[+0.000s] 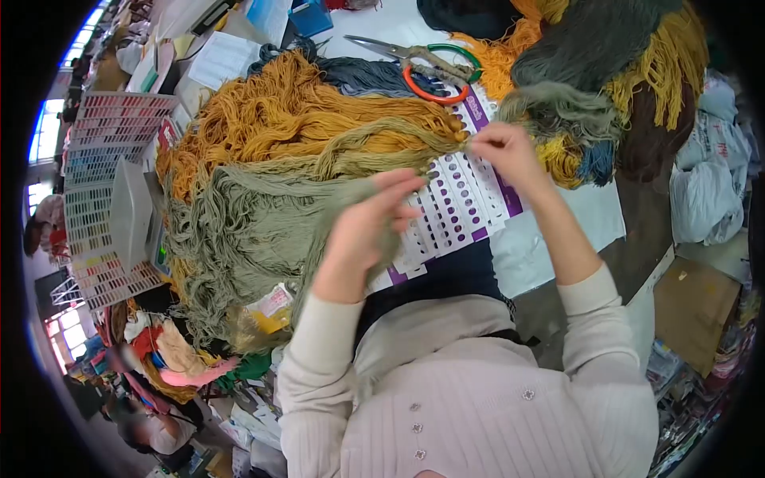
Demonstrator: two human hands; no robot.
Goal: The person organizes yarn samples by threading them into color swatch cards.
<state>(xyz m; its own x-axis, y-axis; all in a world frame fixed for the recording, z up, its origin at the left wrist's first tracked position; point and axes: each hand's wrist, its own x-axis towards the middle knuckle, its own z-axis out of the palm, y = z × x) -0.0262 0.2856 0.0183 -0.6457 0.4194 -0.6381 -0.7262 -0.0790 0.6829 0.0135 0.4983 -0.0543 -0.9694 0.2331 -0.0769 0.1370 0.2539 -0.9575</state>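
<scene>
My left hand [362, 227] is slightly blurred above the yarn, fingers pointing right. A hank of grey-green yarn [255, 231] runs up to it and appears to pass through its grip, with strands hanging beneath. My right hand [510, 155] is closed in a pinch at the right end of an olive yarn strand [390, 131]; the exact point held is too small to make out. Beneath both hands lie white thread cards [454, 203] with purple edges and rows of holes. Orange-brown yarn [263, 107] spreads behind the grey-green hank, its end reaching the cards.
Large scissors [434, 68] with red and green handles lie beyond the cards. Dark grey yarn [594, 44] and yellow yarn [665, 68] pile up at the back right. White plastic bags [705, 179] sit at far right. A colour chart [119, 199] stands at left.
</scene>
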